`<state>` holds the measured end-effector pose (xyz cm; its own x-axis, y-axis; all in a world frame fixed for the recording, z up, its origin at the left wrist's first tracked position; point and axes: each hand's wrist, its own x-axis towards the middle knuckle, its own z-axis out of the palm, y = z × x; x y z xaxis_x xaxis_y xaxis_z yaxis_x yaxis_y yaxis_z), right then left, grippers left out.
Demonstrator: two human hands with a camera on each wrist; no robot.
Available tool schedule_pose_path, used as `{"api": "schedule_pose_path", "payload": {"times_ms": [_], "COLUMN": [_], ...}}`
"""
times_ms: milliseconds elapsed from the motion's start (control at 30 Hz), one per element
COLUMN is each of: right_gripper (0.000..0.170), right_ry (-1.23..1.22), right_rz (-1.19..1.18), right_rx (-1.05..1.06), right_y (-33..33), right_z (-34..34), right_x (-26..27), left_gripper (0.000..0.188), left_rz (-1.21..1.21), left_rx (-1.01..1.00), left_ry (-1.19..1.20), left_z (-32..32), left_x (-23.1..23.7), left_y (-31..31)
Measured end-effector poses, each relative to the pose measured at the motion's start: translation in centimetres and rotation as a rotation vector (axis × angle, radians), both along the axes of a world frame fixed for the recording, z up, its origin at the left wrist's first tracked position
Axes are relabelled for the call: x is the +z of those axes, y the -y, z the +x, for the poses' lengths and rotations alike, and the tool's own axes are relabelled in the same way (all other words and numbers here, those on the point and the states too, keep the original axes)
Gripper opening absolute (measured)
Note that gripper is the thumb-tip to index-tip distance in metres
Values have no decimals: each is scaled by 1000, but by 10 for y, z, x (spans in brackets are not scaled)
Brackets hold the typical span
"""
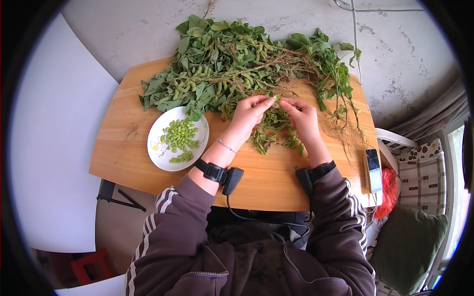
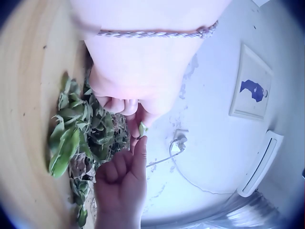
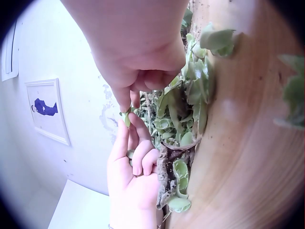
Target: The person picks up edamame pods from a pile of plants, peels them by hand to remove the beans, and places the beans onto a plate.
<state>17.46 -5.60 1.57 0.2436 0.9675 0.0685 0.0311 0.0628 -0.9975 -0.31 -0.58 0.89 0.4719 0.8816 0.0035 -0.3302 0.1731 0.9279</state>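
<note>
A small green soybean pod [image 3: 126, 118] is held between both hands, above a heap of opened pods. The left hand [image 1: 249, 116] pinches it with thumb and fingertips. More green shows under the curled fingers of that same hand in the right wrist view. From the other side, the right hand [image 1: 305, 126] has its thumb and forefinger on the pod's end, the other fingers folded in. Empty pod shells [image 1: 271, 129] lie on the table just below the hands. To the left, a white plate [image 1: 154, 132] holds many shelled green soybeans [image 1: 180, 134].
Leafy soybean plants [image 1: 212, 64] with pods and roots cover the far side of the wooden table [image 1: 118, 148], against the wall. A phone [image 1: 373, 170] lies at the right edge. Beside the table are a red bag [image 1: 387, 192] and a green cushion [image 1: 410, 246].
</note>
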Motion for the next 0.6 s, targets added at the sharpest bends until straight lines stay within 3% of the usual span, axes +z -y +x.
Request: {"api": "schedule_pose_path", "payload": {"times_ms": [333,433,600], "right_gripper": [25,23,23], "right_ry": [430,445,502], "right_rz": [210,321,297], "right_rx": [-161,-170,-150], "right_y": [-2,-7,-6], "right_z": [-1,-4,-3], "right_x": [-5,-14,-15], "left_gripper": [28,28,26], "left_rz": [18,15,23], "left_rx": [3,15,63], "left_ry": [12,26,-1], "left_z": [3,2,4], "left_x": [-5,-3,0], "left_y": [-1,1,4]}}
